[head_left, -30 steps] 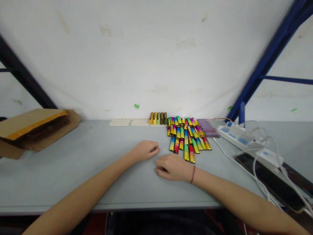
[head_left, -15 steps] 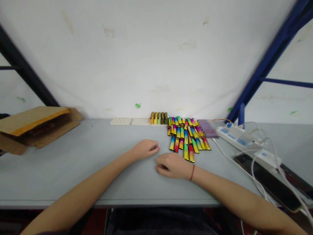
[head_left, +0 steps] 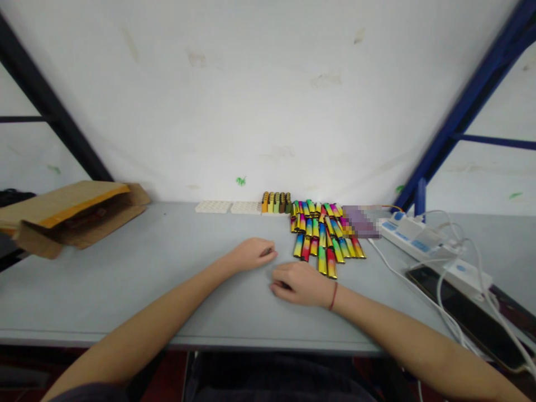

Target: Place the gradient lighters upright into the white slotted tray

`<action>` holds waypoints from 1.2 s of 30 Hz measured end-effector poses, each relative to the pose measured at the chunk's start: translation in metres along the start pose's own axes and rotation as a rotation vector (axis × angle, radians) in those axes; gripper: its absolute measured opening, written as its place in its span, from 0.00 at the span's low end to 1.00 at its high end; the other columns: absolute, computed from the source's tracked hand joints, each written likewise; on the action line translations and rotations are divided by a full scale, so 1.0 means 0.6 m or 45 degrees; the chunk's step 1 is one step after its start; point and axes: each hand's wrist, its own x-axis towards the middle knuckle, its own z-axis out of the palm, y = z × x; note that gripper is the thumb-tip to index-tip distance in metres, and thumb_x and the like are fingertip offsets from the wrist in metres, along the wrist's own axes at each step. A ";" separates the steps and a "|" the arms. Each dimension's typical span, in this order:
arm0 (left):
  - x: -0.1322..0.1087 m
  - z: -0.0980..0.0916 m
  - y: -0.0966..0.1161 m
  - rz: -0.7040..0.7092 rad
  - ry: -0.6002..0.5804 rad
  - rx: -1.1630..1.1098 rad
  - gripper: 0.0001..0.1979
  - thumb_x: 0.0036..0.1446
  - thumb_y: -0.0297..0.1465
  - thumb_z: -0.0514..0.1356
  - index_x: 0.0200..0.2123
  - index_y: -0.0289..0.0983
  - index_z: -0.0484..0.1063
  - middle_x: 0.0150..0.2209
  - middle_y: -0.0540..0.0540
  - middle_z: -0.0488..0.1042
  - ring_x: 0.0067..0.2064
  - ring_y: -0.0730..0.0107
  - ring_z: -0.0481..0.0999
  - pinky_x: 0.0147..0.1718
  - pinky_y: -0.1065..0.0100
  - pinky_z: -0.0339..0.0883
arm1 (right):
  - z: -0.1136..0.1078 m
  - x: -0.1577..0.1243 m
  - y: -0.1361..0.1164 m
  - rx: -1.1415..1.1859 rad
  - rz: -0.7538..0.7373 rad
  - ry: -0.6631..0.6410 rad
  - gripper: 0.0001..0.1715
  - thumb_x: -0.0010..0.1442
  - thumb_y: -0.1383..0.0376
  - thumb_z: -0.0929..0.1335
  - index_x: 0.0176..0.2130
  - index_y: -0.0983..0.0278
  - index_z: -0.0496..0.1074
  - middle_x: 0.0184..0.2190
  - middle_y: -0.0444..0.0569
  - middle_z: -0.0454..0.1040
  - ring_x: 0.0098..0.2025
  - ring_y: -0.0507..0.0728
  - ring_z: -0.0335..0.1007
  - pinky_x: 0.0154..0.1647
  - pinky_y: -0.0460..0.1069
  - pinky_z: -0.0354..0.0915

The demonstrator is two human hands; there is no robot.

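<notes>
My left hand (head_left: 254,253) rests on the grey table (head_left: 201,312), its fingers loosely curled with no object showing in them. Just nearer and to the right lies my right hand (head_left: 302,283), also curled and apart from the left; only shadow shows inside it. Beyond and right of my right hand, several shiny lighters (head_left: 322,260) in rainbow and gold colours lie in loose rows. At the wall, several upright lighters (head_left: 276,202) with dark tops, in orange to dark green, stand in a block. Left of them are two white trays with holes, a nearer-centre tray (head_left: 246,207) and a farther-left tray (head_left: 213,207).
An opened brown cardboard box (head_left: 96,215) lies at the left. On the right are a pixelated purple object (head_left: 360,222), a white power strip (head_left: 435,245) with plugs and cables, and a dark phone (head_left: 464,307). A blue metal post (head_left: 460,106) rises behind them.
The whole view has shifted slightly, with the scene moving a little to the right. Both hands keep the same curled pose and place on the table.
</notes>
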 end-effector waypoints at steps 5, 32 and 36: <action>-0.002 -0.001 0.001 -0.010 0.000 -0.010 0.12 0.63 0.35 0.53 0.29 0.37 0.67 0.23 0.52 0.68 0.25 0.70 0.66 0.26 0.71 0.52 | 0.002 -0.001 0.001 -0.008 -0.011 0.025 0.12 0.63 0.63 0.63 0.28 0.64 0.64 0.27 0.44 0.71 0.29 0.50 0.62 0.29 0.48 0.46; -0.083 -0.107 -0.206 -1.324 0.047 0.617 0.22 0.63 0.37 0.47 0.49 0.30 0.73 0.52 0.28 0.72 0.52 0.43 0.71 0.52 0.44 0.57 | -0.024 0.002 0.012 -0.448 0.505 0.078 0.15 0.66 0.59 0.62 0.39 0.66 0.74 0.37 0.55 0.76 0.43 0.61 0.66 0.43 0.53 0.58; -0.077 -0.131 -0.160 -1.409 -0.111 0.620 0.16 0.57 0.29 0.53 0.43 0.32 0.77 0.46 0.31 0.77 0.46 0.43 0.76 0.48 0.45 0.61 | -0.020 0.005 0.004 -0.393 0.457 0.034 0.10 0.65 0.68 0.63 0.39 0.67 0.73 0.37 0.55 0.76 0.42 0.60 0.67 0.44 0.53 0.59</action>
